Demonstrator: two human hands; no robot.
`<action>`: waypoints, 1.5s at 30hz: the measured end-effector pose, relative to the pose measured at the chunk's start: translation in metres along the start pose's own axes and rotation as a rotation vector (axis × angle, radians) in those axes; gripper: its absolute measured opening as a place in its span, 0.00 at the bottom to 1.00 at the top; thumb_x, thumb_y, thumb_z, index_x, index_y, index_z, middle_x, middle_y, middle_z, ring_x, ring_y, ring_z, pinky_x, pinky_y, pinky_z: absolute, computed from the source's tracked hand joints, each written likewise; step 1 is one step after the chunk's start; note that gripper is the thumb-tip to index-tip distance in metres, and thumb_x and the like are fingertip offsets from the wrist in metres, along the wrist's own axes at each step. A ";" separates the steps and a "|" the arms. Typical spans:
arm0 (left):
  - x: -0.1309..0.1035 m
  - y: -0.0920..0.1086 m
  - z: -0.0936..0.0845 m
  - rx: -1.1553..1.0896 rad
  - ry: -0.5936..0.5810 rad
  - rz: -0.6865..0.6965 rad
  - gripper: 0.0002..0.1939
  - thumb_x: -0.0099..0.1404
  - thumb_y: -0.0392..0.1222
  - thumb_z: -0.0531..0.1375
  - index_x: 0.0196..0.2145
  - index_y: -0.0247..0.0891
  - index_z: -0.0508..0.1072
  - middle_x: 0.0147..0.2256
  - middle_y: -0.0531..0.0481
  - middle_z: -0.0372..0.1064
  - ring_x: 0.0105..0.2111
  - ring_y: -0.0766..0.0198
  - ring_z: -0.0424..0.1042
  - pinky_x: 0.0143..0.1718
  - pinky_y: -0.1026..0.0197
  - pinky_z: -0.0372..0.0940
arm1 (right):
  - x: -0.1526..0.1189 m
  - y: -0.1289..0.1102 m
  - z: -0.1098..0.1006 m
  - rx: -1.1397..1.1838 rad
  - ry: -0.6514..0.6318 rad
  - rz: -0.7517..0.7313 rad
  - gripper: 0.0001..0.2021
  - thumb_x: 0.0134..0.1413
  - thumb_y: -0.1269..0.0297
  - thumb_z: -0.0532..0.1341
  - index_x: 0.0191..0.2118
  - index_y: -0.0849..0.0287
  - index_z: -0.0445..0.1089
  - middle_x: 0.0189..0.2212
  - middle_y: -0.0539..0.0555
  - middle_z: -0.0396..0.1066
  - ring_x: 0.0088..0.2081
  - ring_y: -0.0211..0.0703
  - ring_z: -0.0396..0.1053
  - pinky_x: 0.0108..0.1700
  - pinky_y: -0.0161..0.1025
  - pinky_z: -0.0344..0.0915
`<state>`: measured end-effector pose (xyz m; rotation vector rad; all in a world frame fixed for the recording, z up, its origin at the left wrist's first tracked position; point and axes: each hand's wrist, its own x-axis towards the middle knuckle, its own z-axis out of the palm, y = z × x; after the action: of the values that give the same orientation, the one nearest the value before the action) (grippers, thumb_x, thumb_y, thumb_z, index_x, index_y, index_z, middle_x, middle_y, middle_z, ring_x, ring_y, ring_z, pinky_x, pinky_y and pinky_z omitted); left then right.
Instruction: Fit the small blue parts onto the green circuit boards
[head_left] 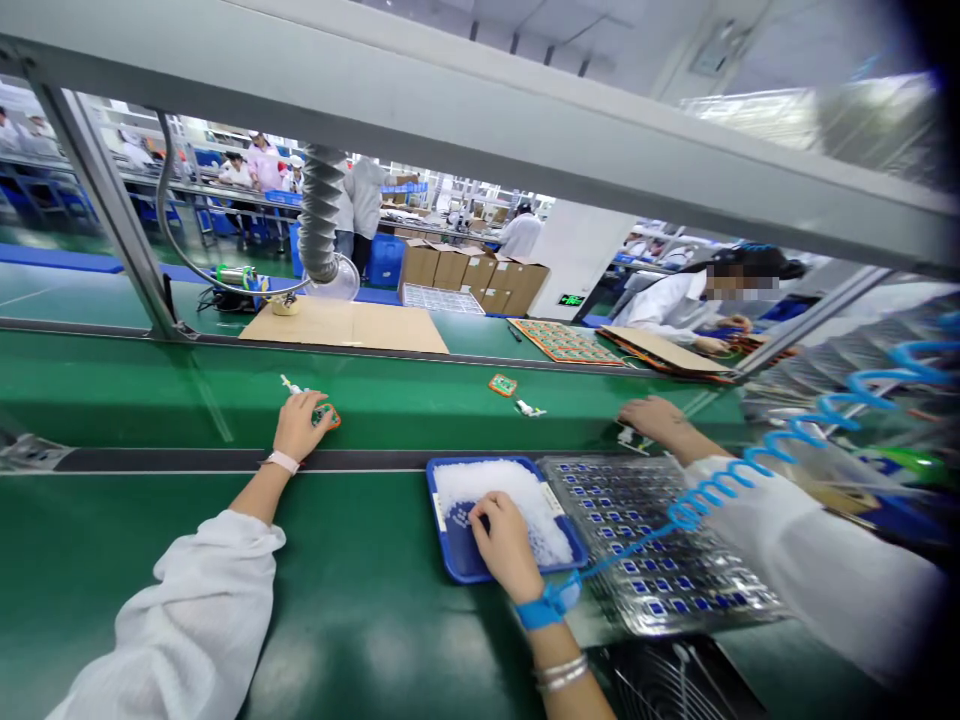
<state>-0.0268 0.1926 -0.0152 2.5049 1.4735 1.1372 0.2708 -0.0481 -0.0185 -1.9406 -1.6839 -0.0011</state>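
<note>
My left hand (300, 428), over the green belt, has its thumb and fingers closed on a small orange-edged circuit board (334, 416). A small white part (289, 385) lies just past its fingers. Over a blue tray (459, 570) of tiny white pieces (536, 500), my right hand (504, 540) is closed in a pinch; anything between its fingertips is too small to make out. A blue coiled cord (720, 490) runs from the band on that wrist. Another orange-edged board (502, 385) and a white part (530, 409) lie on the belt.
At the right, another person's hand (660, 420) reaches over the belt near a white part (634, 438). A clear tray of blue-marked pieces (622, 530) adjoins the blue tray. Beyond the belt are cardboard (390, 325), a board panel (566, 342) and a seated person (667, 300).
</note>
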 end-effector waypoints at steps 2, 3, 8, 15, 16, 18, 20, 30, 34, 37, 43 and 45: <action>0.000 0.000 0.000 -0.036 0.116 0.066 0.14 0.62 0.44 0.53 0.43 0.36 0.68 0.46 0.42 0.67 0.48 0.52 0.63 0.51 0.51 0.57 | 0.000 -0.002 -0.002 -0.035 -0.035 0.036 0.07 0.52 0.72 0.52 0.27 0.59 0.64 0.32 0.55 0.63 0.37 0.45 0.63 0.41 0.42 0.59; 0.000 0.001 -0.001 -0.044 0.162 0.096 0.14 0.62 0.44 0.53 0.43 0.36 0.69 0.45 0.42 0.67 0.47 0.52 0.63 0.50 0.50 0.57 | 0.000 -0.003 -0.002 -0.050 -0.053 0.054 0.07 0.53 0.72 0.52 0.27 0.59 0.64 0.33 0.55 0.63 0.37 0.44 0.63 0.42 0.41 0.59; -0.001 0.002 -0.002 -0.045 0.317 0.175 0.12 0.61 0.40 0.55 0.43 0.35 0.69 0.44 0.41 0.67 0.46 0.53 0.64 0.50 0.51 0.58 | 0.000 -0.005 -0.003 -0.074 -0.111 0.085 0.07 0.53 0.73 0.52 0.28 0.60 0.65 0.34 0.56 0.63 0.38 0.44 0.62 0.42 0.40 0.57; -0.001 0.001 -0.004 -0.018 0.526 0.162 0.17 0.57 0.38 0.58 0.46 0.35 0.65 0.49 0.37 0.61 0.50 0.51 0.61 0.53 0.47 0.54 | -0.002 -0.005 -0.008 -0.066 -0.141 0.070 0.07 0.53 0.74 0.52 0.28 0.60 0.65 0.34 0.55 0.64 0.39 0.43 0.62 0.41 0.39 0.56; -0.002 0.000 -0.003 0.001 0.543 0.152 0.18 0.56 0.38 0.59 0.46 0.35 0.64 0.50 0.37 0.59 0.51 0.49 0.59 0.53 0.46 0.53 | -0.003 -0.005 -0.009 -0.073 -0.144 0.074 0.07 0.53 0.74 0.52 0.28 0.60 0.65 0.34 0.55 0.64 0.39 0.44 0.62 0.41 0.39 0.56; -0.003 0.001 -0.001 0.042 0.566 0.143 0.20 0.54 0.39 0.60 0.45 0.36 0.64 0.51 0.36 0.56 0.52 0.47 0.57 0.53 0.44 0.52 | -0.002 -0.006 -0.010 -0.084 -0.152 0.081 0.07 0.53 0.74 0.52 0.28 0.60 0.65 0.34 0.55 0.64 0.39 0.44 0.62 0.41 0.39 0.56; -0.005 0.002 0.002 0.075 0.588 0.163 0.19 0.53 0.40 0.61 0.44 0.37 0.65 0.51 0.37 0.54 0.52 0.46 0.56 0.53 0.44 0.53 | -0.002 -0.007 -0.011 -0.089 -0.160 0.083 0.07 0.53 0.74 0.52 0.28 0.60 0.65 0.34 0.55 0.64 0.40 0.44 0.63 0.41 0.39 0.56; -0.008 0.007 0.008 0.132 0.555 0.291 0.19 0.55 0.37 0.59 0.46 0.40 0.65 0.56 0.39 0.48 0.58 0.44 0.50 0.55 0.42 0.52 | -0.001 -0.003 -0.008 -0.076 -0.175 0.063 0.08 0.54 0.74 0.51 0.28 0.59 0.64 0.33 0.55 0.64 0.38 0.44 0.63 0.41 0.40 0.56; -0.007 0.008 0.006 0.144 0.558 0.264 0.21 0.55 0.37 0.59 0.48 0.39 0.64 0.57 0.37 0.46 0.59 0.43 0.48 0.55 0.41 0.52 | -0.001 -0.001 -0.008 -0.051 -0.174 0.040 0.07 0.53 0.74 0.51 0.29 0.59 0.64 0.34 0.55 0.64 0.38 0.45 0.62 0.41 0.40 0.57; -0.006 0.010 0.003 0.153 0.556 0.261 0.21 0.56 0.37 0.59 0.48 0.39 0.63 0.57 0.37 0.46 0.59 0.42 0.48 0.55 0.41 0.52 | -0.001 -0.001 -0.008 -0.069 -0.171 0.035 0.07 0.53 0.74 0.51 0.29 0.59 0.64 0.34 0.56 0.64 0.39 0.45 0.63 0.41 0.40 0.57; -0.004 0.011 0.000 0.118 0.514 0.220 0.19 0.56 0.37 0.59 0.47 0.37 0.65 0.56 0.37 0.49 0.58 0.44 0.51 0.55 0.43 0.52 | -0.001 -0.003 -0.009 -0.145 -0.151 0.020 0.08 0.53 0.74 0.51 0.28 0.60 0.65 0.34 0.56 0.64 0.38 0.44 0.63 0.41 0.39 0.57; -0.004 0.011 0.000 0.091 0.495 0.203 0.19 0.56 0.37 0.58 0.47 0.37 0.65 0.56 0.36 0.50 0.58 0.44 0.51 0.55 0.43 0.51 | -0.001 -0.004 -0.010 -0.168 -0.146 0.011 0.08 0.54 0.74 0.51 0.28 0.60 0.65 0.34 0.56 0.64 0.38 0.44 0.63 0.41 0.39 0.57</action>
<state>-0.0197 0.1834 -0.0136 2.6027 1.3990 1.8747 0.2702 -0.0530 -0.0089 -2.1183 -1.8184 0.0037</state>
